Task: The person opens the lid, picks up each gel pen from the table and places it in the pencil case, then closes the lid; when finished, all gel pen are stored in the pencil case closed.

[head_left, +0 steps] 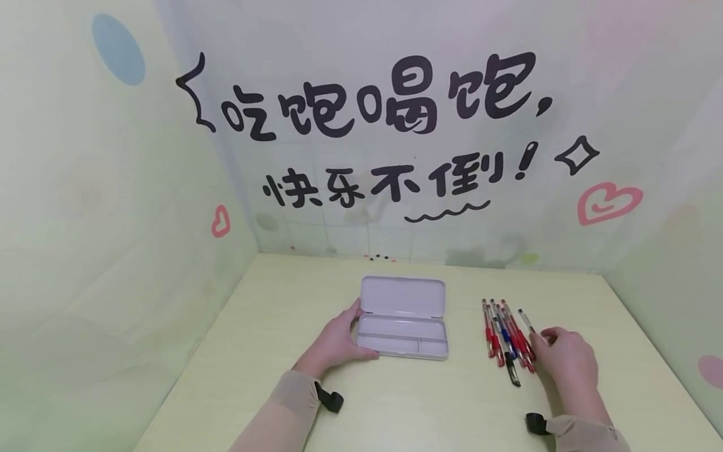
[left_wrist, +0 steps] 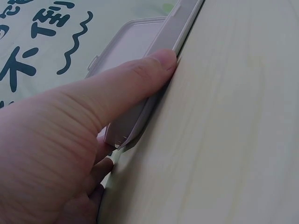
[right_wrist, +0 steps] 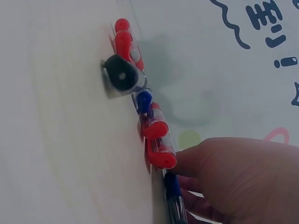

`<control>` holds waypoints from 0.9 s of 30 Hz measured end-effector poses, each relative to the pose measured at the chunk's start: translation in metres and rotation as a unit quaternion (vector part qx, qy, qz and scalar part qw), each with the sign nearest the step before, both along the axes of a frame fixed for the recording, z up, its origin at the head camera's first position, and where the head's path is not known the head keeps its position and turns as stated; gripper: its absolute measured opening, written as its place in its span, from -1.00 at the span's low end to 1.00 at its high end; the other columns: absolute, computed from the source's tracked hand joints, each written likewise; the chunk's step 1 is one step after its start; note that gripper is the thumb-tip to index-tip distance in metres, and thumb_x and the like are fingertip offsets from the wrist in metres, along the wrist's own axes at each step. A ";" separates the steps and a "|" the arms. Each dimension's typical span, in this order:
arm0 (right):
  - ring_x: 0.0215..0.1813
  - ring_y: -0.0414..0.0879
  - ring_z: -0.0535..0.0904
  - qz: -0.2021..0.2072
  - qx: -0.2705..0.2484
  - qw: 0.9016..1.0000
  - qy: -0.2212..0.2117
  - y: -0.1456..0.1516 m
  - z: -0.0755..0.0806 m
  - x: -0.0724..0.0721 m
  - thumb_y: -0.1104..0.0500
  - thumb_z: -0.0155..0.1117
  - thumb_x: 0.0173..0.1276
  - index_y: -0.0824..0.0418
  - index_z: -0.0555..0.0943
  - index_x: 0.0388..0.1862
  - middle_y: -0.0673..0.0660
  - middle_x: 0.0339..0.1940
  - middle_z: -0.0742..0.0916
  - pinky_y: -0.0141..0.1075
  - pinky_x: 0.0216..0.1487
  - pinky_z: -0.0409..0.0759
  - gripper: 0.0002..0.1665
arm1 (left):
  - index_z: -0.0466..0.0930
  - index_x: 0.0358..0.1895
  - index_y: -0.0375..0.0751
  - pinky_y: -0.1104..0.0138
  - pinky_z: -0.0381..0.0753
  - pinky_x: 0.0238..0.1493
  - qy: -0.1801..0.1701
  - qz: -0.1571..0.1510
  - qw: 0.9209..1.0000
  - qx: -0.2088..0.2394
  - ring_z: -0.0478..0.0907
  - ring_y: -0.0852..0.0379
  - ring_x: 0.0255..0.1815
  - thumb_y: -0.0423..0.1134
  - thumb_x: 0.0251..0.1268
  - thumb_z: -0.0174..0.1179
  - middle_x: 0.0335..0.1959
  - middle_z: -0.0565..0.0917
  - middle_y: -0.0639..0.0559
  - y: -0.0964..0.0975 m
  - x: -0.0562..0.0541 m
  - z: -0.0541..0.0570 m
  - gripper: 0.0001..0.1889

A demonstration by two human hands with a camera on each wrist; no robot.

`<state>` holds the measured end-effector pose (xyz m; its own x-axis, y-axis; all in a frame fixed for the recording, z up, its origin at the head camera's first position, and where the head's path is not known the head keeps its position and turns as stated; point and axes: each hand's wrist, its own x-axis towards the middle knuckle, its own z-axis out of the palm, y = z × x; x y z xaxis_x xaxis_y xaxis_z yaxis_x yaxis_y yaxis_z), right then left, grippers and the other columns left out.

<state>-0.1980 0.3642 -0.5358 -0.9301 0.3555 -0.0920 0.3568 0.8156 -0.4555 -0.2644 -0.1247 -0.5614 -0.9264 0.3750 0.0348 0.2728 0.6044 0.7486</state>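
A pale lilac pencil case [head_left: 403,344] lies on the table with its lid [head_left: 403,297] raised and its divided compartments facing up. My left hand [head_left: 339,339] grips the case's left end, thumb along the front edge [left_wrist: 163,59] and fingers around the side. To the right lies a bunch of pens [head_left: 504,336] with red, blue and black caps. At its right side my right hand [head_left: 570,361] pinches a pen [head_left: 525,320] with a clear barrel. In the right wrist view, this pen shows a blue part [right_wrist: 172,185] beside the fingers, which are partly hidden.
The pale wood table [head_left: 271,307] meets a printed backdrop [head_left: 367,232] behind and at both sides. One black-capped pen [head_left: 512,369] sticks out of the bunch toward the front. Black straps [head_left: 329,398] circle both wrists.
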 end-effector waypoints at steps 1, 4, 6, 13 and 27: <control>-0.01 0.40 0.70 -0.001 -0.002 1.000 -0.002 0.000 -0.001 -0.001 -0.14 0.21 0.63 0.47 0.61 0.31 0.55 0.11 0.75 0.04 -0.18 0.66 -0.31 | -0.06 0.84 -0.12 -0.11 0.32 0.78 0.001 0.000 1.000 0.000 0.38 -0.13 0.71 0.17 -0.20 0.83 0.62 0.56 0.05 0.000 0.000 0.000 0.55; -0.09 0.29 0.70 -0.005 -0.008 1.000 -0.002 -0.001 -0.002 -0.002 -0.06 0.22 0.62 0.46 0.63 0.26 0.51 0.05 0.77 -0.05 -0.25 0.59 -0.39 | -0.05 0.85 -0.08 -0.10 0.32 0.78 0.002 0.000 1.000 0.000 0.39 -0.11 0.71 0.17 -0.19 0.83 0.62 0.56 0.06 -0.001 0.000 -0.001 0.54; -0.10 0.26 0.70 -0.008 -0.008 1.000 0.000 -0.001 -0.003 -0.002 -0.04 0.21 0.62 0.47 0.63 0.26 0.50 0.04 0.78 -0.08 -0.26 0.57 -0.41 | -0.05 0.85 -0.08 -0.11 0.31 0.79 0.000 0.001 1.000 0.000 0.37 -0.12 0.72 0.16 -0.20 0.83 0.63 0.55 0.05 -0.001 0.000 -0.001 0.54; -0.21 0.17 0.68 -0.010 0.006 0.999 0.033 -0.007 0.002 -0.001 0.00 0.18 0.64 0.46 0.64 0.26 0.44 -0.04 0.78 -0.19 -0.39 0.51 -0.45 | -0.03 0.85 -0.01 -0.11 0.35 0.77 0.005 -0.001 1.000 -0.003 0.41 -0.13 0.69 0.16 -0.20 0.83 0.63 0.55 0.02 0.000 0.001 -0.001 0.52; -0.01 0.39 0.70 0.113 0.038 0.956 0.267 -0.098 0.015 -0.013 0.16 0.46 0.52 0.27 0.81 0.05 0.37 -0.03 0.79 0.27 -0.03 0.66 -0.76 | -0.04 0.84 -0.07 -0.13 0.33 0.77 -0.002 0.001 1.000 -0.001 0.40 -0.16 0.70 0.14 -0.19 0.83 0.62 0.55 0.00 0.000 0.003 0.004 0.53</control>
